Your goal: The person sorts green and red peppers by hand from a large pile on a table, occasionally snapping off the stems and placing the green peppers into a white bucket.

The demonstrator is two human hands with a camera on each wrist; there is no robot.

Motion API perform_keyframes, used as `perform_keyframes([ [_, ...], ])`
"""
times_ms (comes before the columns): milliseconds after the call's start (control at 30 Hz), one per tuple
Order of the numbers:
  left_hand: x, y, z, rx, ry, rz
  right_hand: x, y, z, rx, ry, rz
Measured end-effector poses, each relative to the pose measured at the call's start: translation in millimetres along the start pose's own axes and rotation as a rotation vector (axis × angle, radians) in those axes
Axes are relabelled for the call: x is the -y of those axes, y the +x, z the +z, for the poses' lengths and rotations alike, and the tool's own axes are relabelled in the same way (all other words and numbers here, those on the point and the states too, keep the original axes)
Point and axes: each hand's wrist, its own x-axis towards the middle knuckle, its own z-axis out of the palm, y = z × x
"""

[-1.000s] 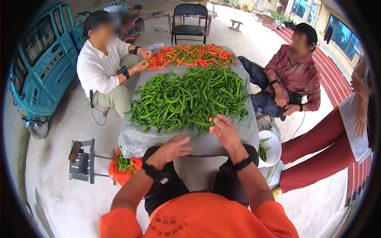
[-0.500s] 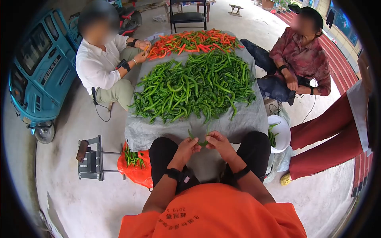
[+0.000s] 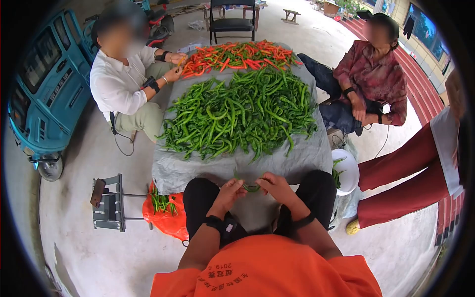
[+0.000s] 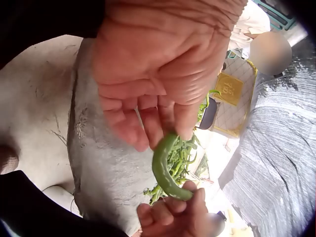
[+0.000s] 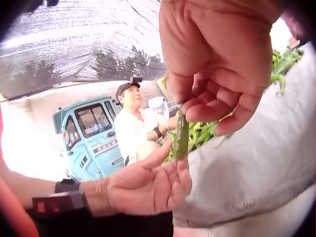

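Table (image 3: pixel 173 171) w/ grey sheet over it: green peppers (image 3: pixel 247 114) heaped mid to near L (loose, tangled pile); red-orange peppers (image 3: pixel 237 55), some green mixed in, along far edge.

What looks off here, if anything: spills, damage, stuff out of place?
No spill or damage stands out. Only slight oddity: the far heap mixes green peppers in with red, while the near heap looks all green; may well be intentional.

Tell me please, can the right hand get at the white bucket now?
Probably yes: the bucket stands close outside the right knee, though the right hand is pinching a pepper.
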Motion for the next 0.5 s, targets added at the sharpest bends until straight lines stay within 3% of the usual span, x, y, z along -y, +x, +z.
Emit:
perform_keyframes([
  [167,-11.5,-2.7,2.7,-0.024,-0.016,-0.068,59.1,27.2,-41.7,-0.026,-0.199,-0.132],
  [233,-8.5,1.0,-1.5,-0.045,-0.019,-0.076,77.3,51.6,-57.8,-0.111,-0.123,-0.248],
  [333,-5.5,3.2,-6.0,-0.100,-0.065,-0.068,89.0,85.2,-69.0,-0.397,0.087,-0.318],
  [433,-4.0,4.0,-10.1,-0.157,-0.079,-0.065,36.7,119.9,-90.2,-0.491,-0.931,-0.537],
  [500,-4.1,3.8,-11.7,-0.164,-0.080,-0.060,27.5,116.3,-82.8,-0.427,-1.194,-0.458],
])
